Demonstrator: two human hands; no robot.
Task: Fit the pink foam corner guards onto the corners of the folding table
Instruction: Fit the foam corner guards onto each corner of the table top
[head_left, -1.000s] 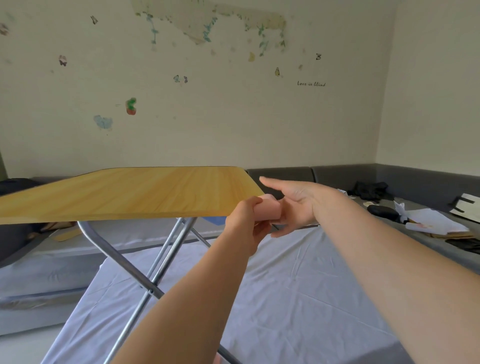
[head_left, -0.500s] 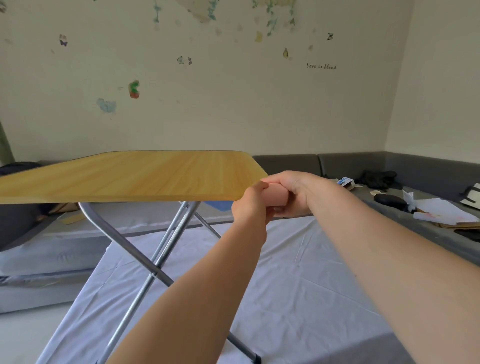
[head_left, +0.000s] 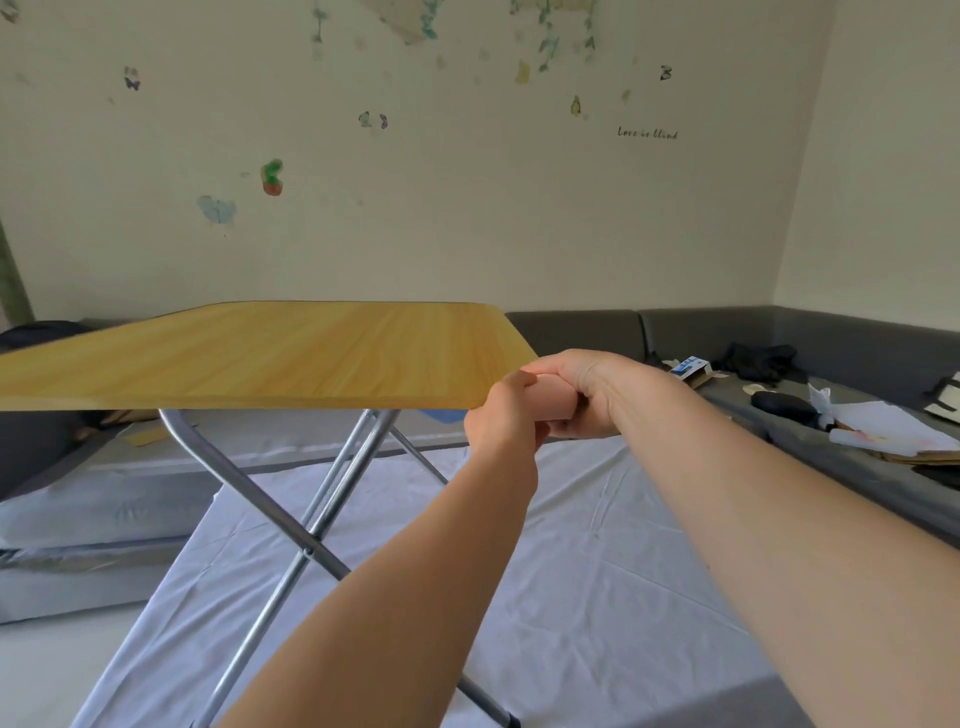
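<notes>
The folding table (head_left: 270, 358) has a yellow wood-grain top on crossed metal legs (head_left: 317, 519) and stands in front of me. At its near right corner sits a pink foam corner guard (head_left: 556, 400), mostly covered by my fingers. My left hand (head_left: 501, 415) grips the guard from the near side, below the table edge. My right hand (head_left: 587, 389) wraps over the guard from the right and top. Both hands press it against the corner. How far the guard sits on the corner is hidden.
A white sheet (head_left: 597, 571) covers the surface under the table. A grey padded bench (head_left: 701, 332) runs along the walls, with papers (head_left: 883, 431), a black pouch (head_left: 784, 408), dark cloth and a small box (head_left: 688, 369) on its right part. A wall with stickers stands behind.
My right hand, open one second ago, has closed over the guard. Both hands now hold it at the table's corner. The view has tilted slightly.
</notes>
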